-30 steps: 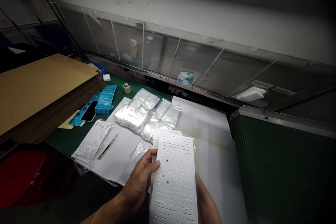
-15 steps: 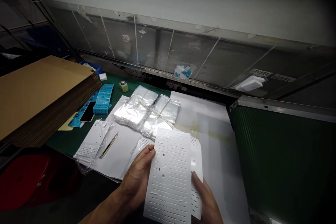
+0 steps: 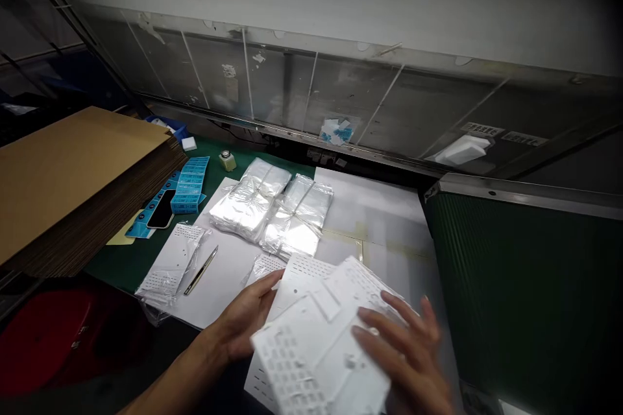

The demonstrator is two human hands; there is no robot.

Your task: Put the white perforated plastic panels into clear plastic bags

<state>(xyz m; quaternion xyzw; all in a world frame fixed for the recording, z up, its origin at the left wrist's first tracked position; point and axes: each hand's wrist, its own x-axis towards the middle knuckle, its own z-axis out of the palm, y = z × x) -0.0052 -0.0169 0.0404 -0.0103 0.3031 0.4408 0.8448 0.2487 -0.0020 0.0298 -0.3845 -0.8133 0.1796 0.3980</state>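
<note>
The left hand, fingers loosely together, meets the edge of the perforated white sheets, which sit at six o'clock between both hands. The right hand, fingers spread and blurred, lies over them. Plastic bags sit at twelve o'clock.

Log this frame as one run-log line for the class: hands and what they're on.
left hand: at edge of perforated white sheets | right hand: spread over sheets, blurred | nearby: tied clear plastic bag bundles
</note>
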